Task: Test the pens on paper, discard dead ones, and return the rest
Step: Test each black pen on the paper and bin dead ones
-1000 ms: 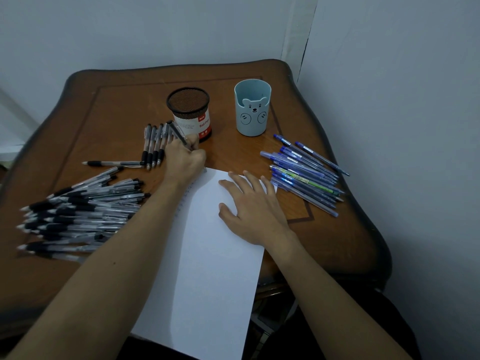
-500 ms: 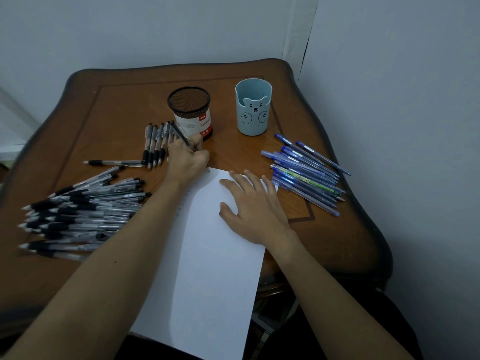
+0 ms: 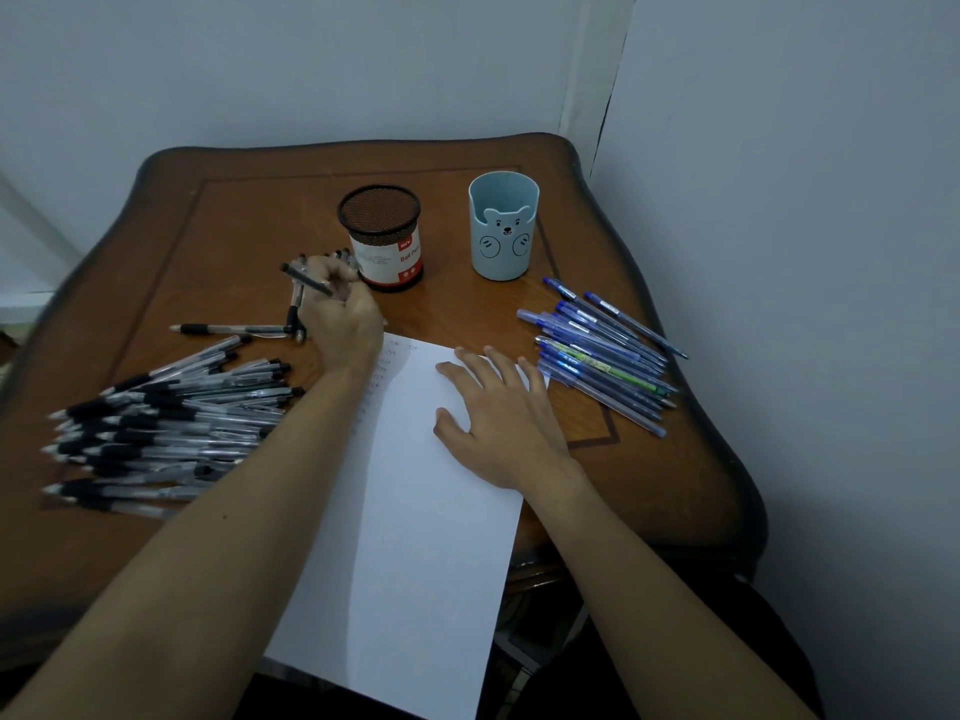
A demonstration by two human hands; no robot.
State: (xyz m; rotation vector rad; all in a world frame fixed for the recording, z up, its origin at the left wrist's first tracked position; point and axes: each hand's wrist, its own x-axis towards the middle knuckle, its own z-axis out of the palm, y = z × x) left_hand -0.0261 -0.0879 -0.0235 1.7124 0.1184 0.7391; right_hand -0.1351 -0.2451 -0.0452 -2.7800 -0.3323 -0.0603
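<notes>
Pen [image 3: 306, 279] pinched in left hand [image 3: 343, 317]; judged light, stiff, slick; best held at grip; right hand [image 3: 501, 423] flat on paper [image 3: 415, 537].

Two cups are standing on the one table [image 3: 234, 226], one mesh cup [image 3: 379, 236] and one blue cup [image 3: 503, 236], and one sheet of paper [image 3: 415, 537] is lying before them. Two hands are showing, left hand [image 3: 345, 324] and right hand [image 3: 498, 423], the left gripping one pen [image 3: 306, 279], with one lone pen [image 3: 228, 329] lying crosswise. The black pens [image 3: 171, 423] are running to roughly two dozen and the blue pens [image 3: 602, 356] to about a dozen, overlapping too much for exact counts.
</notes>
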